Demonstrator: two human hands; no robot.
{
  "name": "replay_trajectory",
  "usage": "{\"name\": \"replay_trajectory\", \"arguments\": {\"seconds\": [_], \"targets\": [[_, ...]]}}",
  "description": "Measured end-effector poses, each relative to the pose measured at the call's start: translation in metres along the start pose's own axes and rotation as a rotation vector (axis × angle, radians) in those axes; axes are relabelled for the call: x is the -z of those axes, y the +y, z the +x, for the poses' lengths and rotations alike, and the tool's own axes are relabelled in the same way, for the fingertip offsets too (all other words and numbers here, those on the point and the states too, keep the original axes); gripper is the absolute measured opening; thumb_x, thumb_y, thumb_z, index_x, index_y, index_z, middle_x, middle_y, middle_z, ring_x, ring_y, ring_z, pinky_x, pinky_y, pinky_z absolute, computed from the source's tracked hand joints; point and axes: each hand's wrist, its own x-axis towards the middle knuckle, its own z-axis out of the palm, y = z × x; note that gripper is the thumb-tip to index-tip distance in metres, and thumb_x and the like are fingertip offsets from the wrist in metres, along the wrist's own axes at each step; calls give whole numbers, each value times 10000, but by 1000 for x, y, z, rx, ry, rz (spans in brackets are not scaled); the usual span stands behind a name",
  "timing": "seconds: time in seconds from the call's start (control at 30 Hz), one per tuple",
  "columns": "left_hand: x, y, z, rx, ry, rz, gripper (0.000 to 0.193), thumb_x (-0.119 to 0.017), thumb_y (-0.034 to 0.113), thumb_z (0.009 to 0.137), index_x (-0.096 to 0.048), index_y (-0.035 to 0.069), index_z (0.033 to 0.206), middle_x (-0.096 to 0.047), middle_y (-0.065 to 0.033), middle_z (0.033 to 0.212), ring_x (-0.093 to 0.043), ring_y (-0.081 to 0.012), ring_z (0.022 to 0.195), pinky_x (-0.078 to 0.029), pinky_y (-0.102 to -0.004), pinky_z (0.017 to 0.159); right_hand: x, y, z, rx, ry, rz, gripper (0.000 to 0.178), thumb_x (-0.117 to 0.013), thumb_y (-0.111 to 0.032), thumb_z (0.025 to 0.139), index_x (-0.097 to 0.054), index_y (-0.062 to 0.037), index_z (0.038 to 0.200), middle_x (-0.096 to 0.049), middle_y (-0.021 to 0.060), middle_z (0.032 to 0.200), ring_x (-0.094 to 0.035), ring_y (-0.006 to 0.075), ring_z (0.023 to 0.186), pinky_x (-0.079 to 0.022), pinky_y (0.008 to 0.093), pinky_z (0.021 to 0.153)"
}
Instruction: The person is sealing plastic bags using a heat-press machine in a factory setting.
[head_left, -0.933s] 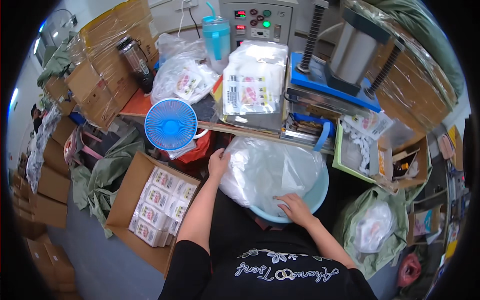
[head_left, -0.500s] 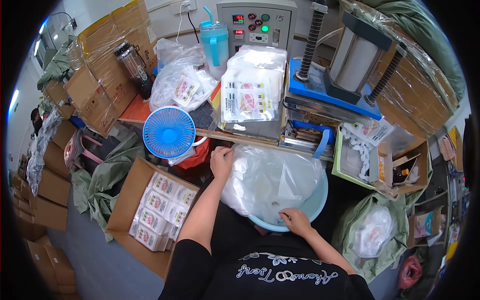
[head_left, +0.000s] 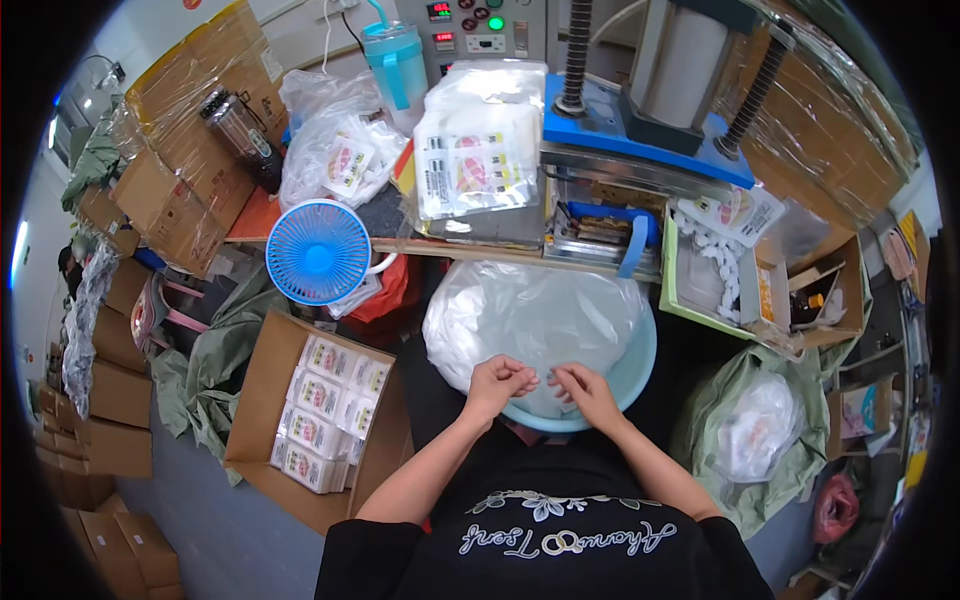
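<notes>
A big clear plastic bag (head_left: 545, 310) lies bunched in a light blue basin (head_left: 640, 365) at my lap. Over its near edge my two hands almost meet. My left hand (head_left: 500, 388) is closed, with thumb and fingers pinched together. Facing it, my right hand (head_left: 590, 394) has its fingers curled in a pinch too. Whatever sits between the fingertips is too small or too see-through to make out. Both hands are close to the bag's film.
An open carton (head_left: 265, 425) of printed packets (head_left: 320, 400) stands at left. Beyond the basin, the bench bears a blue fan (head_left: 318, 252), a stack of printed plastic sheets (head_left: 478, 150) and a blue press (head_left: 650, 130). A green sack (head_left: 690, 440) sits at right.
My left hand has come from the bag's far left side to its near edge, beside my right hand. The right hand has risen slightly. The whole view has shifted a little.
</notes>
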Motion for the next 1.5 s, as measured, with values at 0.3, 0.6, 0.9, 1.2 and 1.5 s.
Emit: {"name": "replay_trajectory", "arguments": {"seconds": [0.3, 0.6, 0.9, 1.2, 1.5], "targets": [[-17, 12, -46, 28, -315, 612, 119, -643, 126, 880, -625, 9, 867, -671, -46, 714, -647, -106, 648, -496, -248, 617, -6, -31, 1, 156, 163, -470, 315, -617, -79, 817, -602, -72, 1132, -647, 99, 945, -639, 217, 791, -515, 328, 708], [0, 58, -76, -60, -706, 805, 169, -667, 200, 875, -684, 35, 908, -679, -60, 821, -642, -131, 755, -506, -287, 696, -2, -35, 4, 547, -593, -1471, 194, -584, -79, 742, -663, -116, 915, -649, 43, 796, -609, 250, 1013, -104, 634, 1139], [52, -6, -23, 241, 289, 142, 786, -656, 336, 904, -186, 54, 1467, -491, -144, 1218, -565, -264, 1043, -569, -393, 749, 25, -43, -77, 443, -634, -1120, 125, -564, -127, 819, -646, -66, 889, -636, 153, 698, -654, 357, 728, -502, 477, 633], [36, -43, 20, 25, 541, -110, 1005, -705, 331, 860, 3, 54, 1516, -251, -230, 1499, -334, -334, 1347, -328, -452, 1070, 83, -12, -98, -126, -594, -1239, 608, -330, -585, 959, -647, -122, 1194, -516, 165, 1290, -426, 277, 1246, -305, 513, 1001], [84, -59, 24, 225, 389, -482, 492, -413, 414, 1013, -439, 36, 1326, -533, -106, 1266, -515, -248, 1124, -377, -427, 1009, 145, 22, -15, -231, -586, -1247, 419, -461, -340, 907, -596, -111, 1233, -554, 146, 1308, -479, 323, 1227, -321, 553, 966]]}}
